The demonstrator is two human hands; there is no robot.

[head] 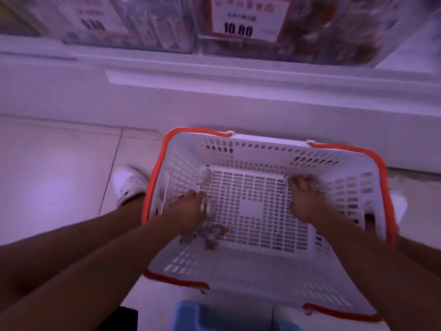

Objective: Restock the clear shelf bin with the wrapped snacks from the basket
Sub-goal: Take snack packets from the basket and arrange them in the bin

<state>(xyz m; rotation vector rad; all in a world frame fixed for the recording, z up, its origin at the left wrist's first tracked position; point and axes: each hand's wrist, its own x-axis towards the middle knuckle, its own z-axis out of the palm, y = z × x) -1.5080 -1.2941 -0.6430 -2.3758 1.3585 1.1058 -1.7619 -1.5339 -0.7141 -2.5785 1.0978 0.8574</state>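
White slatted plastic forms the orange-rimmed shopping basket [262, 149] on the pale tiled floor [59, 175], where both of a person's hands reach to its bottom. The left hand [188, 206] curls over clear-wrapped snacks [210, 235] at the near-left corner; the right hand [303, 199] presses down at the far right, its grasp too blurred to tell. The clear shelf bin [152, 27] sits above.

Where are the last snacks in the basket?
The wrapped snacks lie on the basket floor at its left side, just below the left hand.
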